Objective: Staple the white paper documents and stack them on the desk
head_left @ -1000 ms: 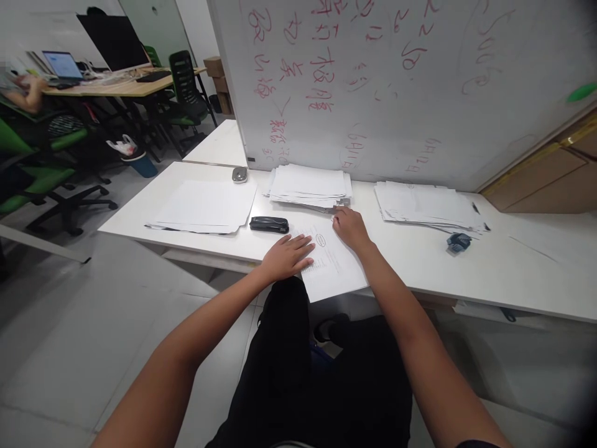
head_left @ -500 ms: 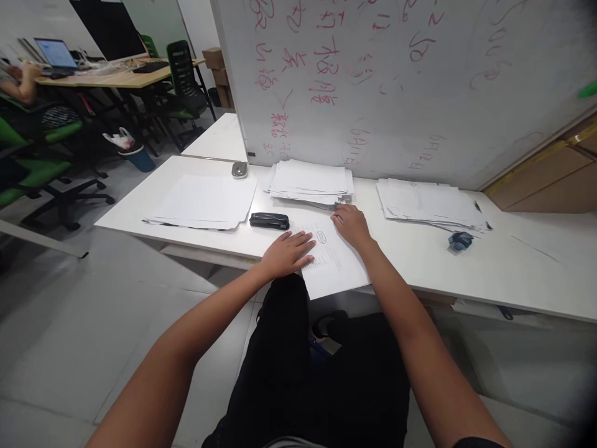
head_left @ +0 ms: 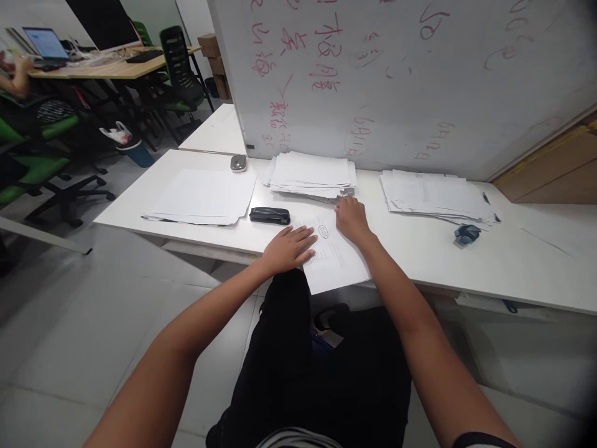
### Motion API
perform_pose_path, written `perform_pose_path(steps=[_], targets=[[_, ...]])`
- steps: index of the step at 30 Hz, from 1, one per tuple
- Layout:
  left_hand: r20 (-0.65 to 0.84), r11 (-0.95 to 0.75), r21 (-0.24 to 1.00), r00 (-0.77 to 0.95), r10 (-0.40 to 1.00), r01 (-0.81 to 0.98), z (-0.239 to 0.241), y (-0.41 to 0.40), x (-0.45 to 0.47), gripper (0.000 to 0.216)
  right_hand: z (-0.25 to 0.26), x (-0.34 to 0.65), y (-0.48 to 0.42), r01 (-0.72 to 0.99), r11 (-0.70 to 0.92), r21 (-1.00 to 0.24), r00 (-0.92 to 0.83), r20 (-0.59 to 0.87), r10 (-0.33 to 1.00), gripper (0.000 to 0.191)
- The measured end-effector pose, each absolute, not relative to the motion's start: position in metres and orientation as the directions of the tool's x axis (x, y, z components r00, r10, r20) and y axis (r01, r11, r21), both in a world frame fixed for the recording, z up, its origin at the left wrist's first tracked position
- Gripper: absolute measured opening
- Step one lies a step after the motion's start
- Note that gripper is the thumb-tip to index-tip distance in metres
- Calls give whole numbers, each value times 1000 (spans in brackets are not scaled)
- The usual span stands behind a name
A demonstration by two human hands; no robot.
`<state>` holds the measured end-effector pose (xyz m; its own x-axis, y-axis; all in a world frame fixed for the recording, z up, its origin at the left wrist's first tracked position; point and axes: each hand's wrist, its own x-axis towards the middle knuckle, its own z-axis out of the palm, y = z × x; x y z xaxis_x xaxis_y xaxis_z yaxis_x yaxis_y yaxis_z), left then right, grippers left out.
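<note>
A printed sheet of paper [head_left: 342,264] with an oval stamp mark lies at the front edge of the white desk, its lower end jutting over the edge. My left hand [head_left: 288,250] rests flat on its left side, fingers stretched out. At the upper right corner of that sheet my right hand [head_left: 353,219] is closed, its fingertips curled in; what they pinch is hidden. A black stapler [head_left: 270,215] lies just beyond my left hand. Behind my right hand is a stack of papers [head_left: 311,171].
More paper stacks lie at left [head_left: 200,196] and right [head_left: 426,191]. A small dark blue object [head_left: 466,234] sits right, and a rounded grey case [head_left: 238,163] at the back. A whiteboard [head_left: 396,93] stands behind the desk, cardboard boxes [head_left: 550,168] at right. Another person's arm [head_left: 19,78] shows far left.
The view has tilted and shifted slightly. My right hand has curled more tightly at the paper's corner. My left hand stays flat on the sheet.
</note>
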<state>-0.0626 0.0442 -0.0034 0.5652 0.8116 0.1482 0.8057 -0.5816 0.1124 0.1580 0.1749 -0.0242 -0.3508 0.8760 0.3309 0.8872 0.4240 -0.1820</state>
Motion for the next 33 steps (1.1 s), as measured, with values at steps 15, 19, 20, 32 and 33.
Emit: perform_pose_path(steps=[15, 19, 20, 32, 33], targets=[[150, -578, 107, 562, 813, 809, -3, 44, -62, 54, -33, 173, 178, 801, 512, -310, -328, 489, 809, 23], [163, -576, 115, 557, 814, 809, -4, 43, -61, 54, -22, 179, 177, 769, 445, -458, -150, 548, 823, 27], [167, -575, 119, 555, 815, 809, -4, 43, -61, 53, -16, 183, 175, 764, 419, -490, -102, 551, 829, 29], [233, -528, 66, 501, 833, 847, -6, 22, -30, 57, -52, 168, -75, -72, -81, -994, 427, -104, 898, 44], [237, -538, 40, 515, 823, 842, -6, 16, -21, 61, -56, 164, -76, -229, -151, -962, 321, -221, 921, 47]])
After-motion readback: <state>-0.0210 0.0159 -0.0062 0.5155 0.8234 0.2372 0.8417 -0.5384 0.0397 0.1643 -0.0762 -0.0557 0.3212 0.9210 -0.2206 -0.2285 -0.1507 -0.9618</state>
